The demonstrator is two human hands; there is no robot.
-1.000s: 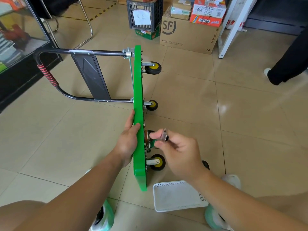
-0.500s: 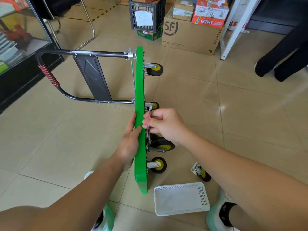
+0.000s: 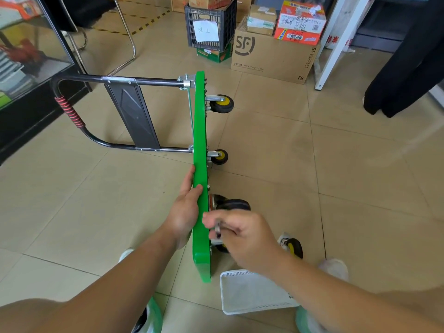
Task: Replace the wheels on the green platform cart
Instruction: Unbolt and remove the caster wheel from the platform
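Note:
The green platform cart (image 3: 201, 145) stands on its side edge on the tiled floor, its black handle (image 3: 72, 116) folded out to the left. Casters face right: a far one (image 3: 221, 104), a second (image 3: 219, 156) and a larger dark wheel (image 3: 233, 205) near my hands. My left hand (image 3: 186, 210) grips the deck's upper edge, thumb on top. My right hand (image 3: 242, 239) pinches a small metal tool (image 3: 218, 230) against the underside by the near caster, which it mostly hides. A loose caster (image 3: 293, 247) lies on the floor to the right.
A white plastic basket (image 3: 252, 292) sits on the floor by my feet. Cardboard boxes (image 3: 274, 56) and a black crate (image 3: 211, 27) stand at the back. A person's dark trouser legs (image 3: 406, 68) are at the right. A glass cabinet (image 3: 26, 56) is on the left.
My right hand with the small metal tool has dropped from the middle of the deck's underside to the near caster. My left hand keeps its grip on the deck edge.

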